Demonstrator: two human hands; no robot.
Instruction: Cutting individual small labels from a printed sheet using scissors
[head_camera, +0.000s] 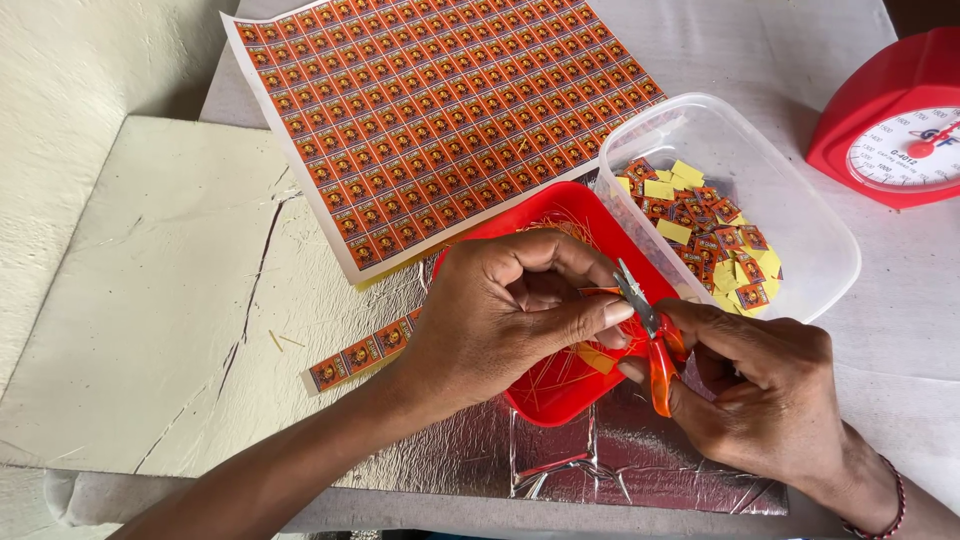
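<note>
My left hand (505, 310) is curled over a red tray (560, 205), pinching a small orange piece against the blades of the scissors. My right hand (765, 385) grips small orange-handled scissors (648, 335), blades pointing up toward the left thumb. The red tray holds thin yellow strands. A short strip of orange labels (362, 353) lies on the board just left of my left wrist. What sits between my left fingertips is mostly hidden.
A large printed sheet of small orange labels (440, 110) lies at the back. A clear plastic tub (800, 215) with several cut orange and yellow squares stands right of the tray. A red kitchen scale (900, 120) is far right. Silver foil (620, 455) covers the table's near edge.
</note>
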